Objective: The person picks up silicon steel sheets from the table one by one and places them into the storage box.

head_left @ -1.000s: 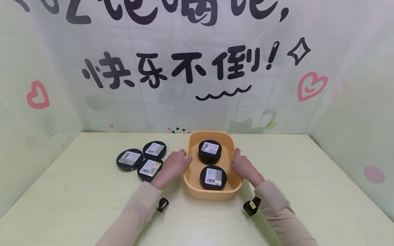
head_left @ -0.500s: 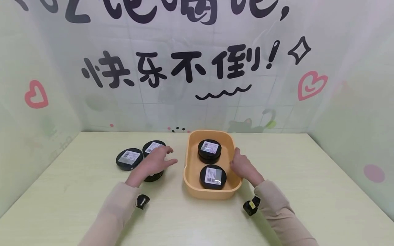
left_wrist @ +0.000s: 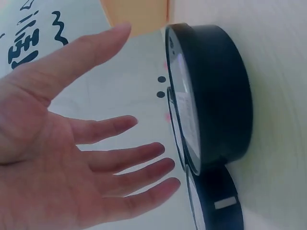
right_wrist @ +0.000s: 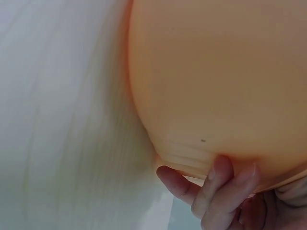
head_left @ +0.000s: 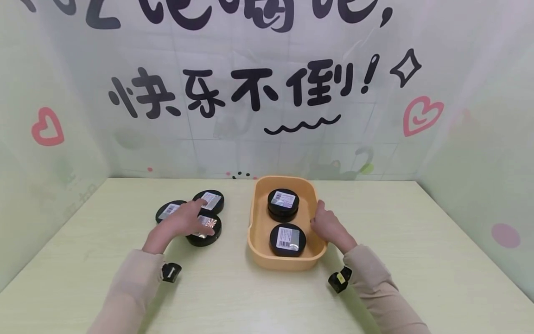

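Note:
The left hand (head_left: 181, 221) hovers with fingers spread over several flat round black cases bearing silver-white labels. Closest under it is the near case (head_left: 204, 240); in the left wrist view the fingers (left_wrist: 158, 151) are straight, apart from this case (left_wrist: 220, 96). Behind it lies the back case (head_left: 213, 200), and to the left the third case (head_left: 168, 211), partly covered by the hand. At the right rim of an orange plastic bin (head_left: 288, 264), the right hand (head_left: 329, 225) grips the side. The right wrist view shows its curled fingers (right_wrist: 220, 177) against the outer wall.
Inside the bin are a two-high stack of black cases (head_left: 283, 202) and a single black case (head_left: 288, 240) nearer the front. The pale table (head_left: 258, 301) meets a printed wall sheet (head_left: 225, 153) at the back. Side panels stand left and right.
The left hand has let go of the bin's left rim and moved left, over the black cases on the table. The right hand stays on the bin, which has not visibly moved.

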A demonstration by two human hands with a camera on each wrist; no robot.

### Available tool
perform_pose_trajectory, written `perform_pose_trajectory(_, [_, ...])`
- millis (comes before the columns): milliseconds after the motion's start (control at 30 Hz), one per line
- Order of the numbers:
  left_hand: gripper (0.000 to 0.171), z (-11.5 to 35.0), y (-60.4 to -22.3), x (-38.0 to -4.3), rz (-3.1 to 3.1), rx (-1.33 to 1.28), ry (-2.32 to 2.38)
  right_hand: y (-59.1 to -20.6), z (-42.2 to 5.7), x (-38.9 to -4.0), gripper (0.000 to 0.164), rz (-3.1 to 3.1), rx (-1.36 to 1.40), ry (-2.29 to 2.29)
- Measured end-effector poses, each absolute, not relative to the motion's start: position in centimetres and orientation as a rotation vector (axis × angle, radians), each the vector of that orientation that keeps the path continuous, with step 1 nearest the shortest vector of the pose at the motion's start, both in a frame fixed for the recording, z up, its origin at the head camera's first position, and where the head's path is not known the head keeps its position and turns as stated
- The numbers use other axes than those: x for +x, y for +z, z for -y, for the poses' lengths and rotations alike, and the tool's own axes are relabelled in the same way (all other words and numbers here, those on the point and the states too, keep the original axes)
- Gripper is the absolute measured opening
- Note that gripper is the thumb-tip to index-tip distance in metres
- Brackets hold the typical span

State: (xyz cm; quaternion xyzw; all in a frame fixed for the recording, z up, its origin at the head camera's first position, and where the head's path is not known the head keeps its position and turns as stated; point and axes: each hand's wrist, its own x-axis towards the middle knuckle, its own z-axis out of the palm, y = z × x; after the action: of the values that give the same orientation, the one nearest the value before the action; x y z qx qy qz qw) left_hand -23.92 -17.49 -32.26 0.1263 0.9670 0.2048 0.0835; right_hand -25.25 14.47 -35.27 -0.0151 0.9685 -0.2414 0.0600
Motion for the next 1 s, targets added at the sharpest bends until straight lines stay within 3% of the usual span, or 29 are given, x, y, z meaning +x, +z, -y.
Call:
perform_pose_trajectory(233, [0.085, 17.7, -33.3, -24.0, -2.874, 0.340, 0.526, -35.3, -14.4, -25.2, 0.045, -2.924, -0.043, -0.745])
perform_pose_trajectory(700, [0.076, 16.8, -34.0, -23.4, -2.949, 0.399, 0.414, -35.1, -14.4, -25.2, 0.048, -2.906, -0.017, -0.734])
perform_pose_trajectory(1000, [0.080, 16.9, -34.0, -23.2, -2.956, 0.371, 0.462, -35.1, -14.3, -25.1, 0.047, -2.915, -0.026, -0.731])
